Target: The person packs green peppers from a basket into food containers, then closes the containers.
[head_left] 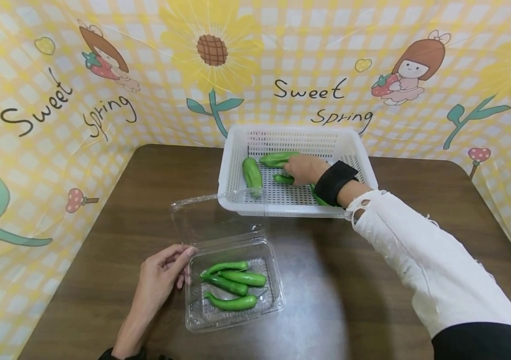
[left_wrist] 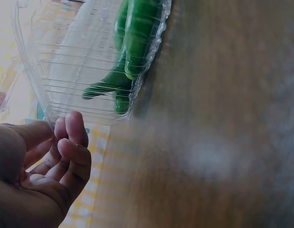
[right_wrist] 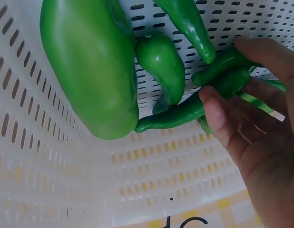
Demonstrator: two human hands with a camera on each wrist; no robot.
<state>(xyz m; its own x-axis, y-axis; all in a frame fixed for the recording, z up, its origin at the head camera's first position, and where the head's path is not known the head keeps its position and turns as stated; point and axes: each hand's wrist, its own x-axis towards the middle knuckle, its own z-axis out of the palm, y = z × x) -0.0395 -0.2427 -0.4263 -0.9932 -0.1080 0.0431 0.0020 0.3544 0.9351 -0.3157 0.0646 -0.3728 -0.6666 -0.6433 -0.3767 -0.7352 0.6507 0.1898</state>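
A white slotted basket [head_left: 298, 131] stands at the back of the table and holds several green peppers. My right hand [head_left: 305, 169] reaches into it. In the right wrist view the thumb and fingers of the right hand [right_wrist: 228, 71] curl round a slim green pepper [right_wrist: 180, 111], beside a stubby pepper [right_wrist: 161, 61] and a large fat pepper [right_wrist: 90, 66]. Nearer me lies a clear plastic clamshell box [head_left: 237, 320] with several slim peppers [head_left: 233, 285] inside, its lid [head_left: 206, 220] flipped back. My left hand [head_left: 165, 270] rests at the box's left corner, fingers loosely curled and holding nothing.
The dark brown table [head_left: 350, 280] is walled on three sides by a yellow checked cartoon backdrop [head_left: 314, 90]. Bare tabletop lies to the right of the clear box and on both sides of the basket.
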